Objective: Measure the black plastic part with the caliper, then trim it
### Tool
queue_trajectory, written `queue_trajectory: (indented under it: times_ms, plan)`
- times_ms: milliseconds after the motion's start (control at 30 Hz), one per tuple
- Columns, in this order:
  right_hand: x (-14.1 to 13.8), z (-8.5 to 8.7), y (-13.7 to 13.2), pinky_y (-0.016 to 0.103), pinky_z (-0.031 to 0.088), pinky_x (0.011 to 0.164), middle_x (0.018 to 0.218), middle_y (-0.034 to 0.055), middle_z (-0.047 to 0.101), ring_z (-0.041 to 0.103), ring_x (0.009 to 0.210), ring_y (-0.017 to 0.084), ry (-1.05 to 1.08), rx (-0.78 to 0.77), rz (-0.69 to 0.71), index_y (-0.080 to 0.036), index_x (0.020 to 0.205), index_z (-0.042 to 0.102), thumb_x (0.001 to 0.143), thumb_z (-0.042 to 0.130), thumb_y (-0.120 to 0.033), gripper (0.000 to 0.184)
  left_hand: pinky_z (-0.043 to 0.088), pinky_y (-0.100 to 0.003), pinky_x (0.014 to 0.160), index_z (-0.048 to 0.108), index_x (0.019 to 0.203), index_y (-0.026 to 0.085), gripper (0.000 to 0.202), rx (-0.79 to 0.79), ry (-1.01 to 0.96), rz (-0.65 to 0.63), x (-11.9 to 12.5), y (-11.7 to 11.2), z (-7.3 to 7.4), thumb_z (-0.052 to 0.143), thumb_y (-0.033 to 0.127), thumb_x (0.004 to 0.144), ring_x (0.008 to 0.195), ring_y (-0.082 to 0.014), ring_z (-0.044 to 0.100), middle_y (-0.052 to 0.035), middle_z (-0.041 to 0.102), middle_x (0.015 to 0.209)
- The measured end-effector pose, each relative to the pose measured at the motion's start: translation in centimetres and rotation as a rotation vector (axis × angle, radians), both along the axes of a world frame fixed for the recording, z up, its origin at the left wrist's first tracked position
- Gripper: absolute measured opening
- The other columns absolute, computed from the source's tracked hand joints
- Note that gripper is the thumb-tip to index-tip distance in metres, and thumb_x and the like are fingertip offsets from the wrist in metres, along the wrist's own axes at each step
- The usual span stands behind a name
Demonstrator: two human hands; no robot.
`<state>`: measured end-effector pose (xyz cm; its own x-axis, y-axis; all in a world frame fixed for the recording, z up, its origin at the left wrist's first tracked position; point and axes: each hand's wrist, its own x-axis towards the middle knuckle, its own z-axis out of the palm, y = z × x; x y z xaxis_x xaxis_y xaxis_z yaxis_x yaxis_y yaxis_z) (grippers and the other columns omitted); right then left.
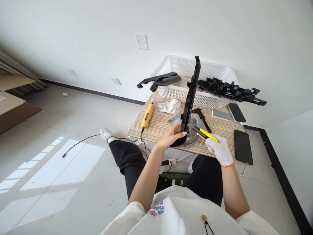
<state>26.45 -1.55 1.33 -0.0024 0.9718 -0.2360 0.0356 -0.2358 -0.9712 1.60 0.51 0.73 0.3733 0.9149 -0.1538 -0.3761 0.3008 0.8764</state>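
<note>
My bare left hand grips the lower end of a long black plastic trim piece, its thumb across the part. The piece stands up at a slant over the table's front, its far end reaching above the basket. In a white work glove, my right hand is closed around pliers with yellow-and-black handles. Their jaws point left, close to the trim piece's lower part; whether they touch it I cannot tell. Beneath lies a grey crumpled pad beside some clear wrap.
A white plastic basket at the back holds black trim pieces on the right and others on the left. On the table lie a yellow rotary tool, a glove, calipers and phones.
</note>
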Motion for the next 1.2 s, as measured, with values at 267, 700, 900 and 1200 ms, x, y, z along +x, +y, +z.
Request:
queue_trajectory:
  times_ms: [267,700,900,1200]
  plan:
    - [1.2,0.2,-0.6,0.021,0.031,0.042,0.056,-0.0061,0.052,0.04,0.046,0.007,-0.043,0.052,-0.048,-0.016,0.1,0.07,0.072,0.077,-0.038,0.036,0.052,-0.029,0.051,0.055,0.083,0.02,0.051,-0.155,0.161,0.105,0.6,0.9,0.3,0.068,0.069,0.079,0.047,-0.0157,0.063,0.0014,0.061,0.058]
    - [1.4,-0.2,-0.3,0.022,0.034,0.043,0.056,-0.005,0.055,0.043,0.046,0.008,-0.061,0.03,-0.076,-0.016,0.102,0.071,0.067,0.081,-0.036,0.042,0.059,-0.038,0.087,0.055,0.111,0.024,0.034,0.152,0.124,0.308,0.9,0.3,-0.8,0.066,0.047,0.088,0.092,-0.0205,0.069,-0.0006,0.061,0.092]
    - [1.1,0.7,-0.8,0.027,0.053,0.07,0.098,0.0067,0.074,0.065,0.077,0.016,-0.249,0.107,0.286,-0.017,0.11,0.075,0.072,0.08,-0.039,0.045,0.059,-0.04,0.087,0.056,0.117,0.024,0.039,0.072,0.051,0.293,0.6,0.3,-0.5,0.069,0.04,0.084,0.094,-0.0222,0.071,-0.0044,0.068,0.107]
    - [1.1,0.3,-0.5,0.028,0.054,0.079,0.108,0.0077,0.074,0.067,0.091,0.019,-0.268,0.135,0.307,-0.019,0.112,0.076,0.073,0.081,-0.04,0.044,0.06,-0.034,0.078,0.061,0.1,0.02,0.033,-0.064,-0.094,0.292,0.2,0.6,0.4,0.078,0.032,0.073,0.088,-0.0208,0.072,-0.0042,0.073,0.099]
